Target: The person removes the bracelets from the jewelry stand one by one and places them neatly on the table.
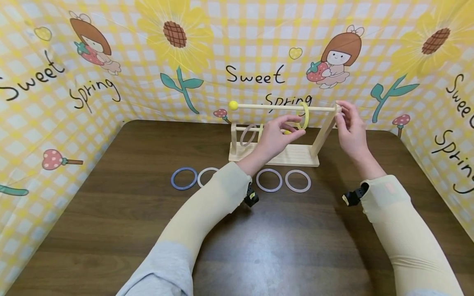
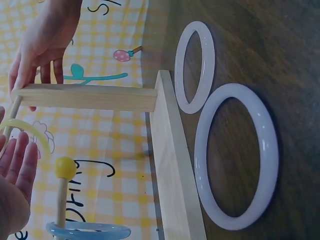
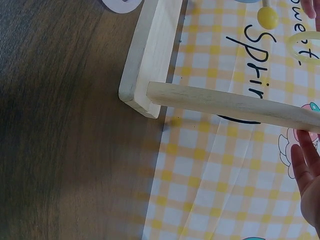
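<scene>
My left hand (image 1: 277, 133) pinches a yellow ring (image 1: 307, 117) that hangs around the upper rod (image 1: 270, 107) of a wooden stand (image 1: 301, 154). The rod ends in a yellow ball (image 1: 233, 105) at its left. With thumb and fingers, my right hand (image 1: 353, 130) grips the top of the stand's tall post (image 1: 323, 133), where the rod meets it. On the lower rod hang a greyish-pink ring (image 1: 246, 139) and a pale yellow ring (image 1: 261, 131), partly behind my left hand. A blue ring (image 2: 90, 232) also hangs there in the left wrist view.
In front of the stand, several rings lie flat on the brown table (image 1: 111, 213): a dark blue ring (image 1: 173, 184), a white ring (image 1: 200, 176) partly under my left sleeve, and two pale lilac rings (image 1: 258, 181). A checked cloth (image 1: 148, 94) stands behind and at both sides.
</scene>
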Demonstrator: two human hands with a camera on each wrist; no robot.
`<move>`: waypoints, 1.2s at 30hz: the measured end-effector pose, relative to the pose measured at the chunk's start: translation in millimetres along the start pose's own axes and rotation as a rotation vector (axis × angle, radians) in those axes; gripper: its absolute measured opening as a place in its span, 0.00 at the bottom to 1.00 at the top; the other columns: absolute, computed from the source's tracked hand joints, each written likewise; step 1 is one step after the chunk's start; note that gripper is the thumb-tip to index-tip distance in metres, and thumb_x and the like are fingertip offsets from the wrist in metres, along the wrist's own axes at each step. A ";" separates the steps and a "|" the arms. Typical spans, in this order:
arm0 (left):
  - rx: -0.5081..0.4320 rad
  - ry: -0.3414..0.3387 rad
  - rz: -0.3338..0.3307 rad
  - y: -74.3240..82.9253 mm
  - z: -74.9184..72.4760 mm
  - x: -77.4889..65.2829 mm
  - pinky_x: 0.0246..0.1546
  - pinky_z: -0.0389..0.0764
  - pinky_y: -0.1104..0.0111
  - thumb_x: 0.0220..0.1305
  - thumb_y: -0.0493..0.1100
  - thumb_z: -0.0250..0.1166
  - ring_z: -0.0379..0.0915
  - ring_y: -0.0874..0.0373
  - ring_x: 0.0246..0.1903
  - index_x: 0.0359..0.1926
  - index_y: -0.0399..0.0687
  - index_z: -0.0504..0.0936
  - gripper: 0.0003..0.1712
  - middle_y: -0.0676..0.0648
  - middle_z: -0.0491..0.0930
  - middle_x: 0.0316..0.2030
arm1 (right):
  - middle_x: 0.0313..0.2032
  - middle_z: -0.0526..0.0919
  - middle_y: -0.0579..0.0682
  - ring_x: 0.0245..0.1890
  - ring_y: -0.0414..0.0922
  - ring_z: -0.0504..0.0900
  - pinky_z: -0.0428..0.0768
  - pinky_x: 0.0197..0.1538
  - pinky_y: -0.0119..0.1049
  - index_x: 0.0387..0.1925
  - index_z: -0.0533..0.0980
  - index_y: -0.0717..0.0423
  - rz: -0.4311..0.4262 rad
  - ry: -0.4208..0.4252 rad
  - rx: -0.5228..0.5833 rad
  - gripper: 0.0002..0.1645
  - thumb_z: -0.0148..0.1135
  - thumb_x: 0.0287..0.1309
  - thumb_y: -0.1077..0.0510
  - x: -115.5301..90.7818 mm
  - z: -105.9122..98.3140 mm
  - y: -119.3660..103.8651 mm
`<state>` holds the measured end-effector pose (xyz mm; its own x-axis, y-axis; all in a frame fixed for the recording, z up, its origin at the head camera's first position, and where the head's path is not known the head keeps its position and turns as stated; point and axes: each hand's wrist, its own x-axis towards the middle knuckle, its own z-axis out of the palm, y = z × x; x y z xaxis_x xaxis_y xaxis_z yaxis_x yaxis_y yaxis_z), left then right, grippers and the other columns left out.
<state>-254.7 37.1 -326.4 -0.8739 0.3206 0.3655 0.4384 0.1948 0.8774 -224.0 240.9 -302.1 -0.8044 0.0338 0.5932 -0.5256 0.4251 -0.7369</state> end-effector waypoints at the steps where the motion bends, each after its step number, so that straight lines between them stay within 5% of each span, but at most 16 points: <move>1: -0.016 -0.003 -0.009 -0.3 0.7 1.0 0.32 0.79 0.72 0.59 0.43 0.72 0.80 0.64 0.37 0.53 0.44 0.81 0.21 0.53 0.81 0.51 | 0.55 0.73 0.73 0.40 0.31 0.74 0.70 0.42 0.23 0.59 0.65 0.73 -0.002 -0.001 -0.003 0.19 0.47 0.70 0.69 0.0 0.1 -0.5; 14: -0.175 -0.030 -0.130 -2.4 12.2 11.2 0.28 0.82 0.68 0.59 0.41 0.71 0.82 0.61 0.28 0.53 0.43 0.81 0.21 0.52 0.85 0.45 | 0.54 0.73 0.75 0.40 0.31 0.74 0.70 0.42 0.23 0.60 0.65 0.71 -0.003 0.002 0.007 0.19 0.47 0.70 0.68 0.7 0.8 1.3; 21: -0.186 0.010 -0.094 -3.9 12.5 11.3 0.29 0.83 0.64 0.61 0.38 0.70 0.82 0.58 0.27 0.49 0.39 0.82 0.15 0.46 0.85 0.40 | 0.53 0.75 0.70 0.39 0.32 0.74 0.70 0.42 0.24 0.59 0.65 0.73 -0.012 0.002 0.003 0.18 0.46 0.70 0.70 0.2 0.8 0.3; 26: -0.085 0.042 -0.012 -6.1 5.2 8.8 0.30 0.80 0.72 0.61 0.37 0.70 0.81 0.60 0.32 0.48 0.38 0.83 0.14 0.45 0.85 0.38 | 0.52 0.75 0.65 0.37 0.33 0.74 0.71 0.41 0.24 0.58 0.64 0.74 -0.020 0.006 -0.002 0.18 0.46 0.70 0.70 0.5 1.7 1.0; 30: 0.009 0.085 0.062 -8.8 -1.1 6.2 0.30 0.79 0.75 0.60 0.38 0.70 0.80 0.62 0.34 0.45 0.38 0.85 0.13 0.45 0.86 0.37 | 0.52 0.75 0.69 0.38 0.32 0.74 0.71 0.42 0.24 0.59 0.65 0.73 -0.017 0.003 0.001 0.18 0.46 0.70 0.70 0.5 1.5 0.8; 36: 0.019 0.110 0.089 -12.7 -7.6 3.9 0.36 0.79 0.76 0.60 0.36 0.70 0.82 0.60 0.36 0.44 0.36 0.85 0.12 0.43 0.86 0.38 | 0.55 0.73 0.75 0.39 0.32 0.74 0.70 0.41 0.23 0.59 0.65 0.71 -0.011 0.005 0.015 0.19 0.47 0.70 0.69 0.3 0.3 3.7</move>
<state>-265.3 28.9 -333.8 -0.8484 0.2342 0.4746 0.5185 0.1880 0.8341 -226.3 242.2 -304.7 -0.7972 0.0341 0.6028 -0.5383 0.4118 -0.7353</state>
